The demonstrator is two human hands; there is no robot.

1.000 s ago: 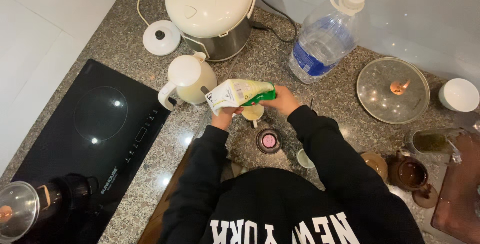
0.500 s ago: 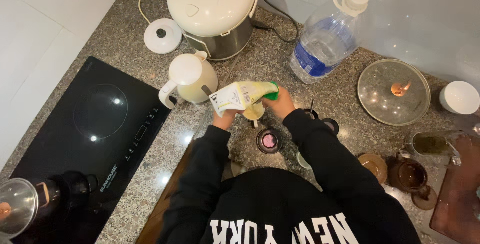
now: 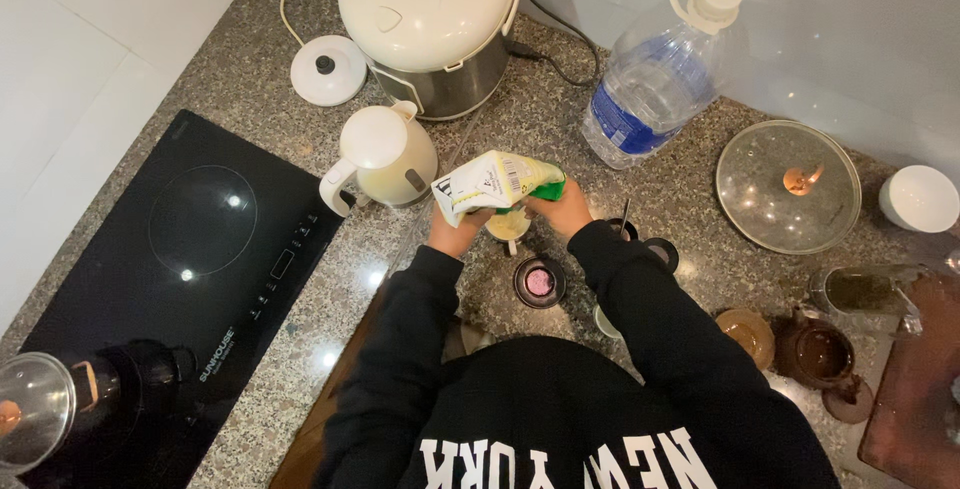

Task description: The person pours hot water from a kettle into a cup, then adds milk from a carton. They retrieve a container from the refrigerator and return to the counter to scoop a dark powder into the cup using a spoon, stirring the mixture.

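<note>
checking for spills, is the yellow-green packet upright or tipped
Tipped: the yellow-green plastic packet lies sideways between both hands, above the small cream cup.

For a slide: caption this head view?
Both hands, left hand and right hand, tilt a yellow-green packet over a small cup.

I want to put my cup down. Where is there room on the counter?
Bare counter lies between the water bottle and glass lid. It is crowded around both hands holding the packet.

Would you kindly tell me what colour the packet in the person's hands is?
The packet is pale yellow and white with a green end, shown in the head view.
</note>
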